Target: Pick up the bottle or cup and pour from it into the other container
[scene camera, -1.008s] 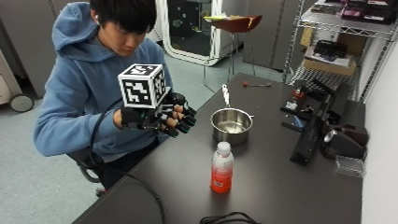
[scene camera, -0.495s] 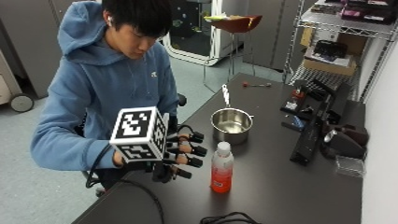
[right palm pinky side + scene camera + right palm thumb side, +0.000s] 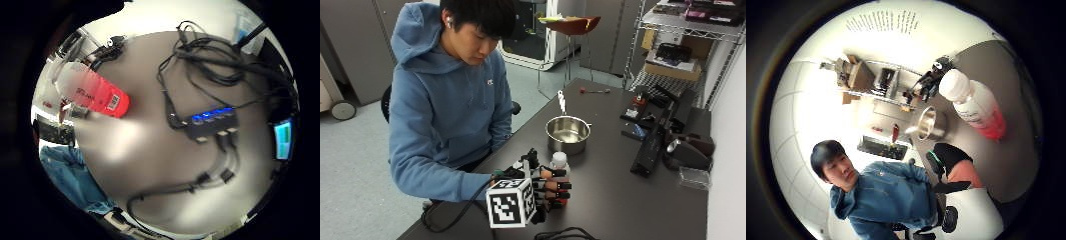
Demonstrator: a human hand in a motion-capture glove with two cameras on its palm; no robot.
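Right hand: your gloved right hand sits low over the counter near its front edge, fingers stretched toward the bottle. From the outside view the fingertips reach in front of the bottle's lower part and hide it; you cannot tell whether they touch it. The fingers look fairly straight, not wrapped round anything.
Other hand: not visible; only your blue sleeve shows, leading down to the glove.
Bottle: it stands upright on the counter, white cap on, just behind the hand, with the pot beyond it. The palm views show its clear upper part and red lower part, close to the palm.
Pot: the steel pot stands open near the middle of the counter, just beyond the bottle and apart from the hand.
Right edge: a dark upright device, a mouse-like object and a small clear box lie along the counter's right edge.
Front edge: black cables and a hub with blue lights lie on the counter near the hand.
In the way: nothing stands between bottle and pot.
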